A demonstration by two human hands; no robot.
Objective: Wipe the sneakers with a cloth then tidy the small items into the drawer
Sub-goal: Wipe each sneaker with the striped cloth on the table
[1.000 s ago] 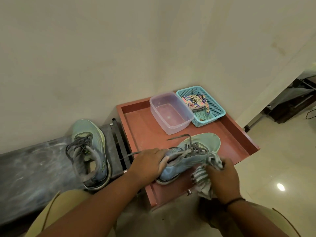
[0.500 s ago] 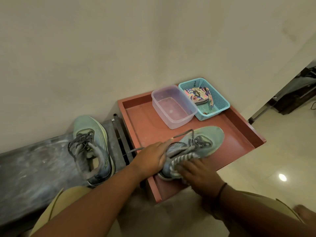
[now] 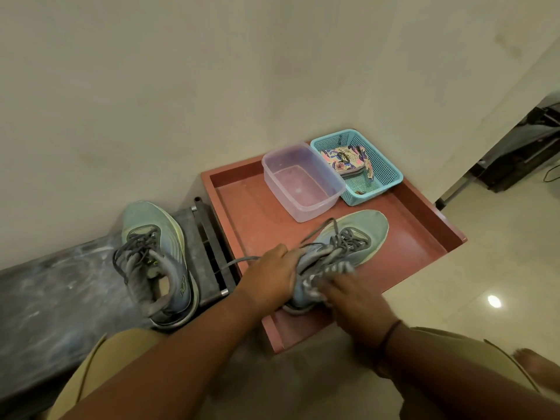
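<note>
A mint-green sneaker [image 3: 360,234] with grey laces lies in the open red drawer [image 3: 424,256]. My left hand [image 3: 269,277] grips its heel and collar. My right hand [image 3: 354,295] presses a grey-and-white striped cloth [image 3: 327,272] against the sneaker's near side, and the hand covers most of the cloth. The second mint sneaker [image 3: 154,259] stands on the dark bench [image 3: 45,298] to the left, apart from both hands.
A clear plastic box [image 3: 333,189] and a teal mesh basket [image 3: 385,171] holding a patterned pouch [image 3: 342,159] sit at the drawer's back. A metal rail [image 3: 212,253] runs between bench and drawer. The wall is close behind. Tiled floor lies to the right.
My right hand has carried the cloth from the sneaker's outer front side up onto its near side by the heel. The left hand keeps its grip. The view has shifted slightly.
</note>
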